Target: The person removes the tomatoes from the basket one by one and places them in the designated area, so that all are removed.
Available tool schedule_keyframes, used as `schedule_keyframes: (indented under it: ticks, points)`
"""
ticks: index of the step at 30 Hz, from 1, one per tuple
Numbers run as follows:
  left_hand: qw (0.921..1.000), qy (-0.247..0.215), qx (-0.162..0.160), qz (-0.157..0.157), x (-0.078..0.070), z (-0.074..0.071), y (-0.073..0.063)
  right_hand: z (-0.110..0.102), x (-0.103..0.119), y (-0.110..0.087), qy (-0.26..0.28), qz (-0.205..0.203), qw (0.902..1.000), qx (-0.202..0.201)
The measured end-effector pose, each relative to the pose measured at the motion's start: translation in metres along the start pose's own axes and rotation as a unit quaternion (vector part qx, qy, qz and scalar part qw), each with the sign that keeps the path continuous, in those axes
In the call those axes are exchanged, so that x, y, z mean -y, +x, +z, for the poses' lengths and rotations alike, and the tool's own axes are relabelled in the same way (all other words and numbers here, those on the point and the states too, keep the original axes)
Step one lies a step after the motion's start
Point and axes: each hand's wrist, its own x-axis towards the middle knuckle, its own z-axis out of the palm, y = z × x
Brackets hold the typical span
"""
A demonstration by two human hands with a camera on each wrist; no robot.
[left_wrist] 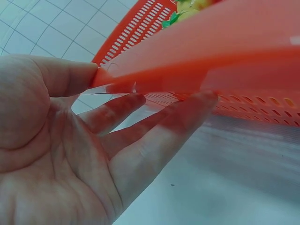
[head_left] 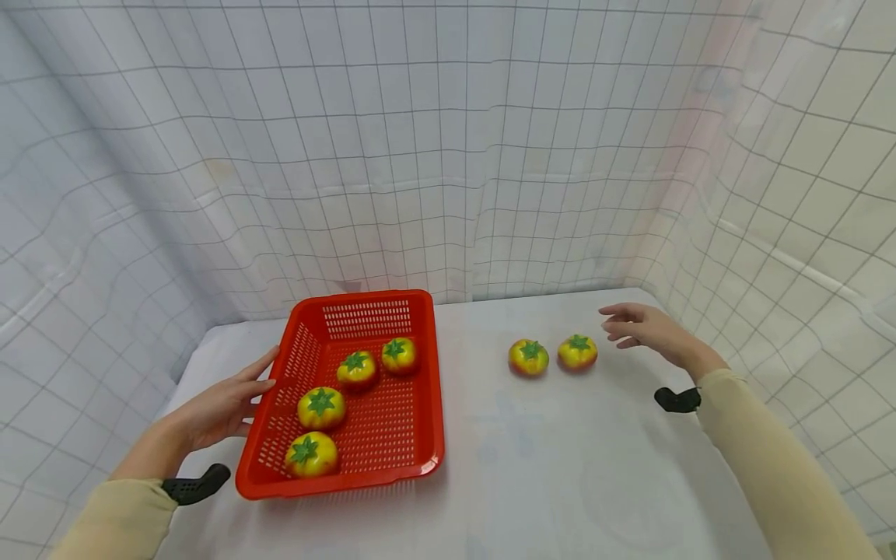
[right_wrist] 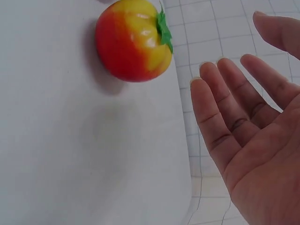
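A red plastic basket [head_left: 381, 435] with slotted walls stands on the left of the white table, several yellow-and-red tomatoes with green leafy tops, such as one tomato [head_left: 322, 408], lying inside. My left hand [head_left: 220, 408] holds its left rim. In the left wrist view, the thumb lies at the rim's edge [left_wrist: 187, 65] and the fingers reach beneath it against the slotted wall. Two more tomatoes, a left one [head_left: 528, 358] and a right one [head_left: 577, 353], rest on the table right of the basket. Beside the right one, my right hand [head_left: 647, 330] hovers with loosely extended fingers, touching nothing.
A white table [head_left: 532, 482] lies under everything. White cloth with a dark grid [head_left: 462, 155] hangs behind it and along both sides. Each wrist wears a black strap mount, the left mount [head_left: 197, 485] being near the basket's front left corner.
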Motion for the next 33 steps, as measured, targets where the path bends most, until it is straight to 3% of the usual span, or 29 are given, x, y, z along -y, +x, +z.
schedule_keyframes:
  ticks: [15,23,33]
  points:
    - [0.9999,0.012,0.000,0.008,0.000,0.001,-0.001,0.035,0.039,0.014,0.001,-0.039,0.9991,0.016]
    - [1.0000,0.009,-0.005,0.001,0.001,0.001,0.001,0.057,0.068,0.026,0.009,-0.059,0.9967,0.054]
    - [0.9999,0.006,-0.012,0.002,-0.001,0.003,-0.001,0.087,0.100,0.043,-0.017,-0.097,0.9899,0.102]
